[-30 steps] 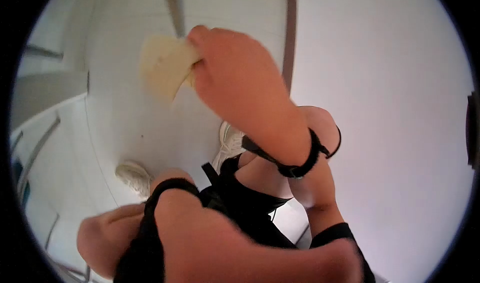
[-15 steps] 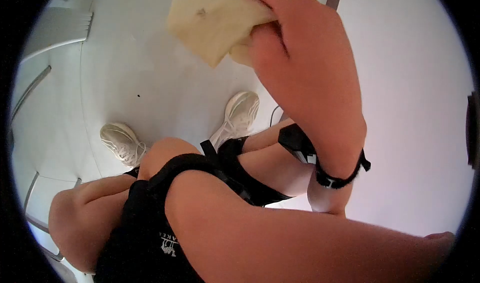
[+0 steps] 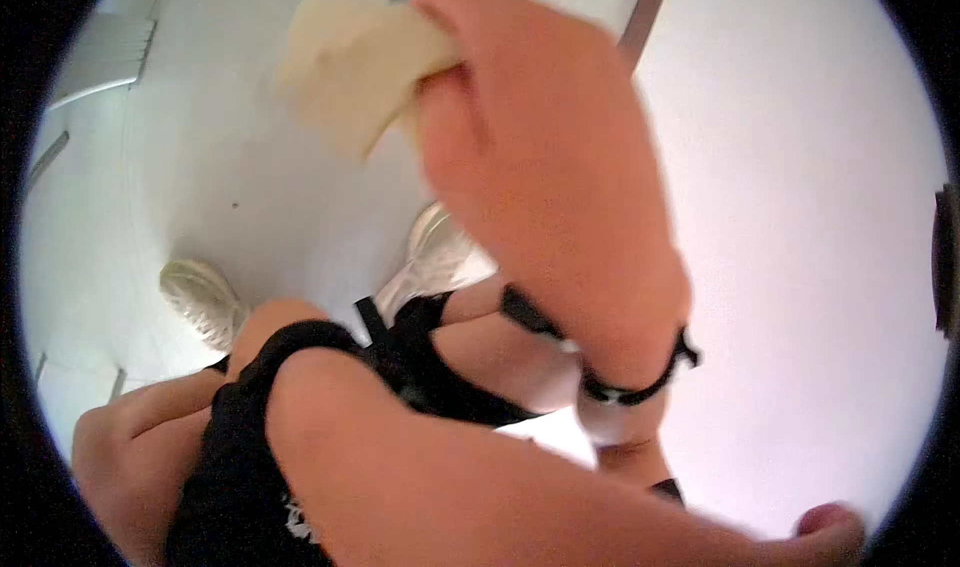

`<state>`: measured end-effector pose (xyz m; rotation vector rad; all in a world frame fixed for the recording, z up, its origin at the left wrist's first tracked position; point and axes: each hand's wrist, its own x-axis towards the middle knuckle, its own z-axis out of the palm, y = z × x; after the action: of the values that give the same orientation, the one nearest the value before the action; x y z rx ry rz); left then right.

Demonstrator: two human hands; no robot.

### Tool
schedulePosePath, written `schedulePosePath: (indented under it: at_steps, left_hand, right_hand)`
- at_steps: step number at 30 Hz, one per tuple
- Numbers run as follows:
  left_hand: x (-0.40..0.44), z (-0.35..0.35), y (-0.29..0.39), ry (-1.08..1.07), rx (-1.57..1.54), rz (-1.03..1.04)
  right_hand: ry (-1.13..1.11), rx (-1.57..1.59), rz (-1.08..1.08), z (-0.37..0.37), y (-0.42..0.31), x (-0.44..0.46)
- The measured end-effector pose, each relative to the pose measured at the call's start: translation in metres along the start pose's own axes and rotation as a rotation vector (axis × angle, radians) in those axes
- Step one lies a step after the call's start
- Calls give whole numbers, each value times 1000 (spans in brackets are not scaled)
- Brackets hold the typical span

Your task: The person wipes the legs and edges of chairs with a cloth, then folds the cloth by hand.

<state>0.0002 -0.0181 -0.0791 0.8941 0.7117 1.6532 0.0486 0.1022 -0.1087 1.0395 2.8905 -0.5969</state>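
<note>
My right hand (image 3: 540, 137) reaches up from the wrist in the upper middle, its back toward me. Thumb and fingers are closed on a pale yellow cloth (image 3: 350, 62), which hangs out to the left and is smeared by motion. A black strap (image 3: 630, 392) circles the right wrist. A bare limb stretches across the bottom toward the lower right. At its end is what looks like part of my left hand (image 3: 835, 527); its fingers do not show well enough to tell their state.
Two pale shoes, one on the left (image 3: 200, 302) and one nearer the middle (image 3: 435, 252), stand on the light floor (image 3: 250, 147). A grey slatted piece (image 3: 105, 57) is at the upper left. A broad white surface (image 3: 790, 217) fills the right side, with a brown edge (image 3: 645, 17) at its top.
My right hand and the cloth have shifted left in view. Shoes, limbs and background have also shifted left, so the camera has turned. The cloth stays in the same hand.
</note>
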Motion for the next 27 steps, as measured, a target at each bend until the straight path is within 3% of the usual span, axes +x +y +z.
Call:
schedulePosePath:
  at_steps: [2,9,19,23,27]
  left_hand:
    - [15,2,-4,9,-20,10]
    - [42,-5,-4,33,-14,-10]
    - [88,-7,-10,-7,75,38]
    - [111,-2,-14,44,31,17]
    - [147,-27,-19,101,29,74]
  right_hand:
    - [-34,-98,42,-10,7,-1]
    - [-186,12,82,5,0,5]
    - [-261,14,195,-55,40,33]
    - [-256,-29,194,-71,57,19]
    - [-194,-15,159,-58,70,80]
